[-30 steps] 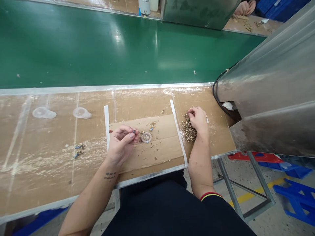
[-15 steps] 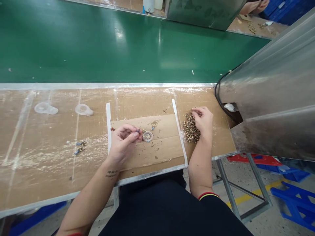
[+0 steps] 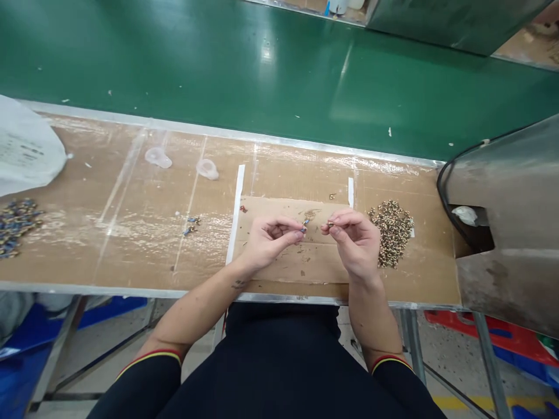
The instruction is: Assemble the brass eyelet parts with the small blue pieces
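My left hand (image 3: 276, 240) is closed in a pinch over the cardboard mat (image 3: 305, 265), with a small blue piece (image 3: 303, 229) at its fingertips. Facing it, my right hand (image 3: 358, 241) pinches a small brass fitting (image 3: 331, 224). A narrow gap separates the two pieces. Just right of my right hand spreads a pile of small brass fittings (image 3: 395, 233). Behind my fingertips lies a brass part with a blue end (image 3: 307, 220), next to a thin ring-shaped mark. The small clear round dish is out of sight.
Several blue-and-brass pieces (image 3: 191, 226) lie left of the mat, with a bigger pile (image 3: 20, 227) at the far left beside a white bag (image 3: 26, 145). Two translucent scoops (image 3: 207, 169) rest farther back. Beyond runs a green belt (image 3: 218, 81); a metal housing (image 3: 515, 203) stands right.
My right hand has come away from the brass pile to the mat, bringing a brass fitting close to my left hand's blue piece. The view has shifted, showing more of the table's left side.
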Motion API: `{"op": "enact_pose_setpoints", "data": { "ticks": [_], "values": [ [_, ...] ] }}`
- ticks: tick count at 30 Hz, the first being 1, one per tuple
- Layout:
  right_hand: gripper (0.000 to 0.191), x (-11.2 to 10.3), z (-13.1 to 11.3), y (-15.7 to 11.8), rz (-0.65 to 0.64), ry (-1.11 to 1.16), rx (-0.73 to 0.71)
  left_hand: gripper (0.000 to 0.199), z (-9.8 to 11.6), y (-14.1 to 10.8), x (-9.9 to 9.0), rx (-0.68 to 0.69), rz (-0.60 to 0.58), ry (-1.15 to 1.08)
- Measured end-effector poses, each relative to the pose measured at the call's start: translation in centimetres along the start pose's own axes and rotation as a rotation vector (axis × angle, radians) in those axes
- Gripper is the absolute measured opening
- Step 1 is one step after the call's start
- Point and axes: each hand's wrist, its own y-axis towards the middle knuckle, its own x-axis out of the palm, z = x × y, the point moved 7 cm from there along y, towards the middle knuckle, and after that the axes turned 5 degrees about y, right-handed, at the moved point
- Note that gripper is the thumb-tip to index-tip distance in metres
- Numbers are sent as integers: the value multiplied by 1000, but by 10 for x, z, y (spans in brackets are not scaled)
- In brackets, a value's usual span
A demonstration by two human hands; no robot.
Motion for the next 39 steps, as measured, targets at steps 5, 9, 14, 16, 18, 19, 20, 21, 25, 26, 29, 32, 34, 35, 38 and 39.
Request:
{"op": "enact_pose_setpoints", "data": {
  "ticks": [5, 9, 14, 16, 18, 19, 20, 21, 25, 26, 29, 32, 34, 35, 38, 39],
  "values": [
    [9, 4, 6, -4, 34, 7, 13, 20, 4, 0, 3, 47, -51, 31],
    [9, 10, 7, -8, 31, -15, 25, 23, 7, -2, 3, 102, -28, 79],
    [10, 11, 4, -9, 51, -61, 26, 29, 7, -6, 2, 99, -3, 156],
    [10, 11, 3, -9, 50, -80, 29, 30, 9, -8, 3, 121, -1, 184],
    [9, 12, 2, -8, 39, -98, 28, 29, 12, -8, 4, 161, 3, 212],
    [8, 12, 2, -8, 32, -108, 26, 27, 14, -9, 4, 186, 7, 225],
    [8, 13, 1, -8, 25, -116, 23, 26, 16, -9, 4, 213, 10, 239],
    [8, 13, 1, -7, 17, -122, 20, 24, 18, -9, 5, 239, 14, 257],
    [15, 13, -1, -7, -29, -136, 4, 15, 26, -11, 7, 375, 9, 376],
    [18, 13, -2, -6, -44, -143, 1, 13, 29, -12, 7, 415, 4, 412],
    [22, 13, -4, -6, -91, -170, -6, 6, 36, -14, 9, 512, -20, 500],
    [19, 14, -4, -5, -119, -189, -12, 6, 40, -15, 10, 552, -49, 541],
    [17, 15, -4, -5, -120, -193, -12, 9, 41, -15, 10, 558, -60, 566],
    [16, 15, -4, -5, -117, -190, -13, 12, 42, -15, 10, 559, -63, 579],
    [17, 17, -5, -5, -113, -159, -13, 18, 44, -16, 12, 573, -80, 602],
    [17, 18, -5, -5, -113, -147, -13, 19, 45, -16, 13, 582, -87, 600]
  ]
}}
